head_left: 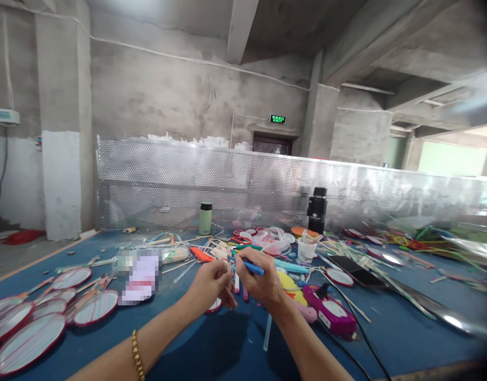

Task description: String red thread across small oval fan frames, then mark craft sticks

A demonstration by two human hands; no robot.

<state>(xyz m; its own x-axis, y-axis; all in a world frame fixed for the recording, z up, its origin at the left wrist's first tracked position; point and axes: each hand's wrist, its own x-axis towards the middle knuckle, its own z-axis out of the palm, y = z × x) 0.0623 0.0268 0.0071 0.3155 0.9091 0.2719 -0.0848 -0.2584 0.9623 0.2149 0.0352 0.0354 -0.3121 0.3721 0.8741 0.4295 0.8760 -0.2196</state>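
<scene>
My left hand (209,286) is closed around a thin stick that carries a small red-rimmed round fan (215,305), mostly hidden under the hand. My right hand (261,280) grips a blue pen-like tool (249,267), its tip held against the top of the stick between both hands. Both hands hover over a blue table (212,349). A gold bracelet (137,355) is on my left wrist.
Several red-rimmed round fans (48,312) lie at the left. A purple glue gun (331,312) with a black cord sits right of my hands. A green bottle (205,218), a black flask (317,210), a white cup (306,248) and scattered sticks lie before a perforated metal screen (267,185).
</scene>
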